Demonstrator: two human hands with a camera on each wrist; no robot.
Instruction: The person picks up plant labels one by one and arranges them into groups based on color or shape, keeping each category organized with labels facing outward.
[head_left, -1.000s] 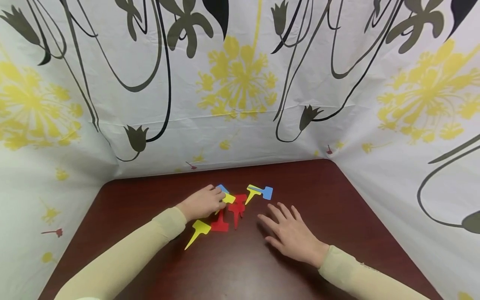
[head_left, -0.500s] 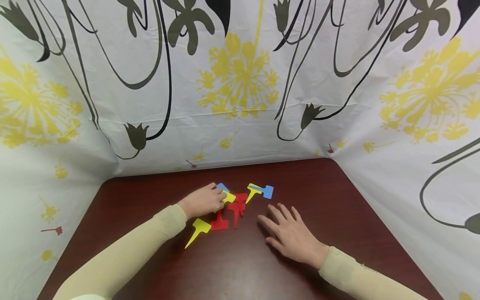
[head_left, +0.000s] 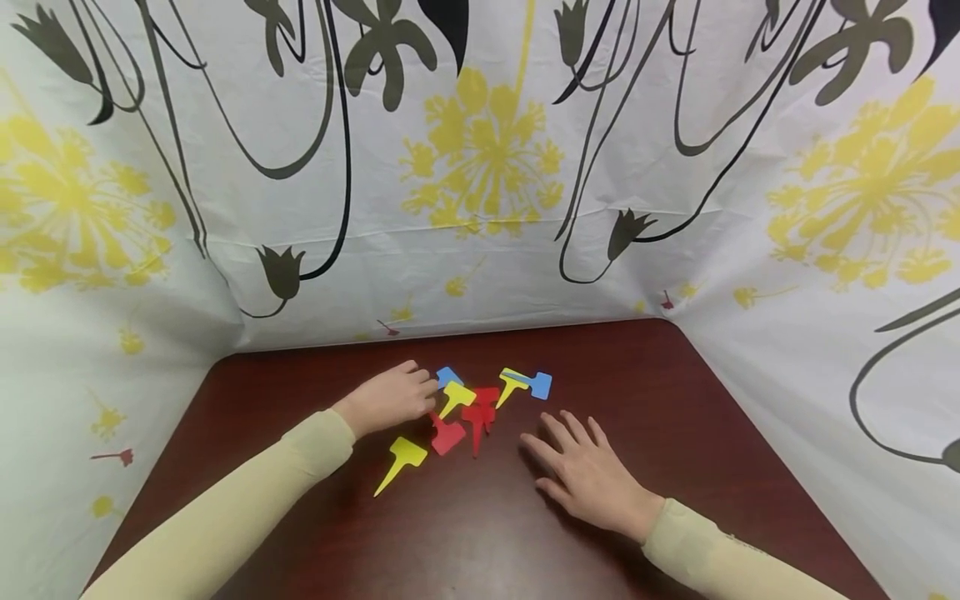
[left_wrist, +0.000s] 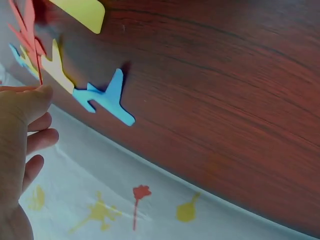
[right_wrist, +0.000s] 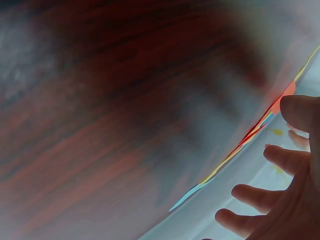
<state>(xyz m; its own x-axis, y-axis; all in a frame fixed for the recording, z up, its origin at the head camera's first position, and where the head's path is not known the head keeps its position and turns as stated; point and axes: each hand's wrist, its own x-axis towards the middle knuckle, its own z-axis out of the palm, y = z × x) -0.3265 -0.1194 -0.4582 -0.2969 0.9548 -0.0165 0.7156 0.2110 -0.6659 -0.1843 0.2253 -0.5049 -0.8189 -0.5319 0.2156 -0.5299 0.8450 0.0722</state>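
Observation:
Between thumb and index finger, my left hand (head_left: 390, 400) pinches a red T-shaped plant tag (head_left: 448, 437) by its narrow stem. The left wrist view shows this red tag (left_wrist: 31, 30) standing edge-up from the fingertips, with its head away from the hand. Beside it lie a yellow tag (head_left: 459, 393) and a blue tag (head_left: 448, 377). Two overlapping red tags (head_left: 476, 414) are just to the right. A separate yellow tag (head_left: 408, 452) lies nearer the front. My right hand (head_left: 600, 483) is held palm down with spread fingers, holding nothing.
Farther back, a blue tag (head_left: 541, 385) lies across another yellow tag (head_left: 513, 379). The dark reddish-brown table (head_left: 480, 533) has rounded back corners. A white sheet (head_left: 480, 283) printed with flowers hangs around its back and sides.
My left hand has drawn back slightly to the left, off the yellow tag. The red tag has tilted and turned with its pinched stem. The right hand stays in place.

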